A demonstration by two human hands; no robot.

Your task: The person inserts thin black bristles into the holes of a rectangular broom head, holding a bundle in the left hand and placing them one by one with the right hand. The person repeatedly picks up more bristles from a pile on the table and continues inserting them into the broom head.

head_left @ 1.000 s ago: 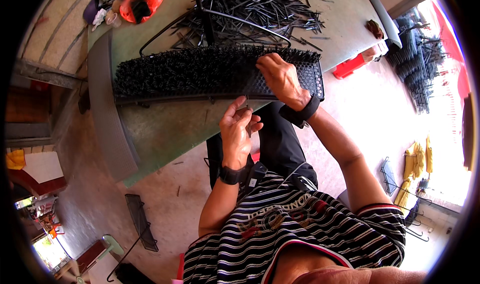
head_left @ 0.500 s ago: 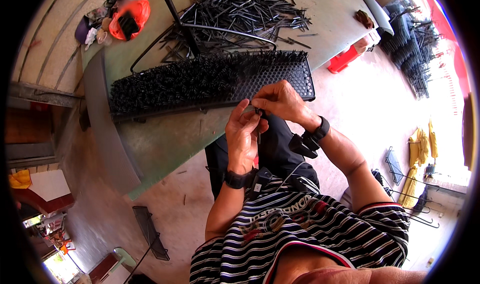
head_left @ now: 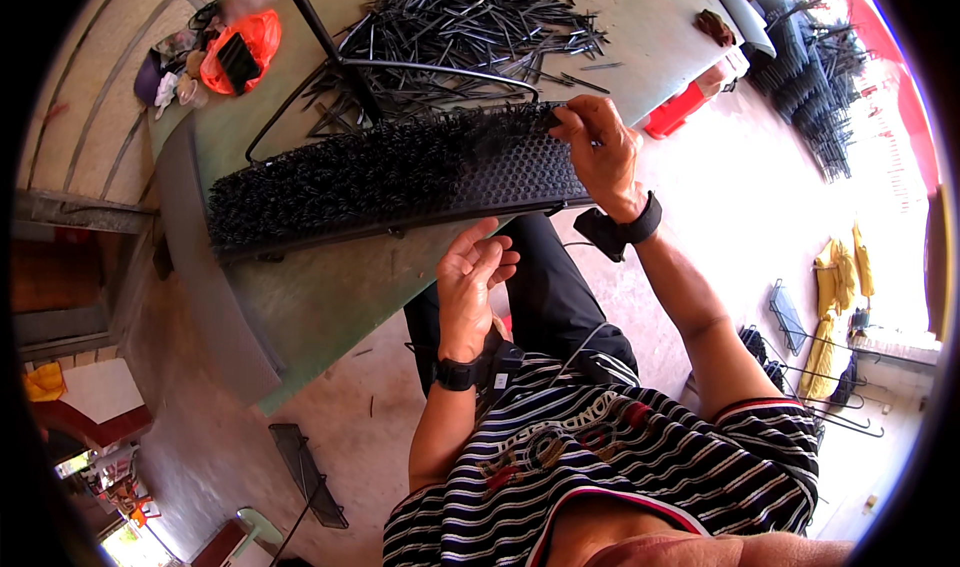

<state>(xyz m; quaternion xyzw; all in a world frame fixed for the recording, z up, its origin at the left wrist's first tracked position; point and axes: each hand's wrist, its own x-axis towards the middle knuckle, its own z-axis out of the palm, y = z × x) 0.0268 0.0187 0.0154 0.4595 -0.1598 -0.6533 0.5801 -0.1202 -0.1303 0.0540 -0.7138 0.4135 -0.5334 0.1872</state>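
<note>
The bristled panel (head_left: 330, 182) lay along the near edge of the tabletop (head_left: 330, 312). The right hand (head_left: 603, 162) pinched at its far rim, the left (head_left: 467, 292) half-curled; neither's hold was clear. Straight, square insertion probably served best.

From afar I'm seeing an orange bag (head_left: 262, 39) lying at upper left. I'm also spotting a brown lump (head_left: 714, 27) and yellow cloth (head_left: 836, 272) at right.

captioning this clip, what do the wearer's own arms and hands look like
The left hand and right hand are gloveless. A black left wristband and black right wristband are worn, the right with a boxy black unit. Short striped sleeves, black and white, have red edging.
</note>
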